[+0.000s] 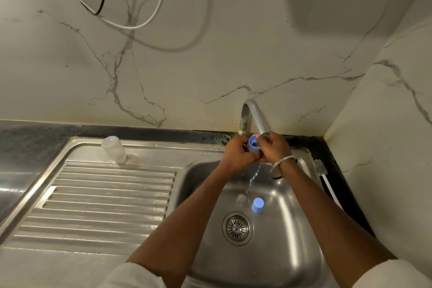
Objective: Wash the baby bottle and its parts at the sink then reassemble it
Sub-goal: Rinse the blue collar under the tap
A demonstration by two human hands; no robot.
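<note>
Both hands hold a blue screw collar (253, 142) just under the faucet (254, 112) spout, above the sink (203, 194).

The left hand (238, 151) has its grip curled round the collar's near side. The right hand (273, 147), with a bangle (282, 161) at the wrist, pinches the far side. A thin water stream (254, 173) falls below them. The blue cap (257, 205) stands in the basin near the drain, and the clear bottle (113, 149) sits upside down on the drainboard (105, 206). A bottle brush (323, 175) lies on the sink's right edge.
</note>
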